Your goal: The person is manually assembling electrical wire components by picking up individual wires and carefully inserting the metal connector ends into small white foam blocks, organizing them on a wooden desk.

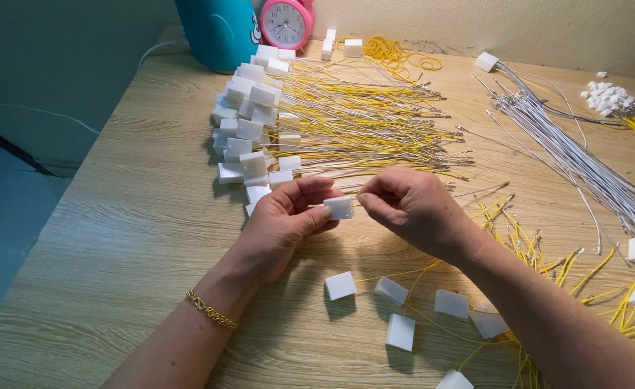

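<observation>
My left hand (pixel 281 223) pinches a small white plastic connector block (pixel 340 207) between thumb and fingers above the wooden table (pixel 137 238). My right hand (pixel 411 205) is closed just to its right, fingertips at the block, pinching a thin yellow wire (pixel 397 274) that trails away under the hand. A gold bracelet (pixel 211 310) sits on my left wrist.
A pile of white blocks with yellow wires (pixel 310 122) lies behind the hands. Loose white blocks (pixel 400 331) and yellow wires (pixel 577 270) lie at front right, a bundle of white wires (pixel 584 162) at right. A teal object (pixel 216 32), a pink clock (pixel 286 23) and rubber bands (pixel 393 52) stand at the back.
</observation>
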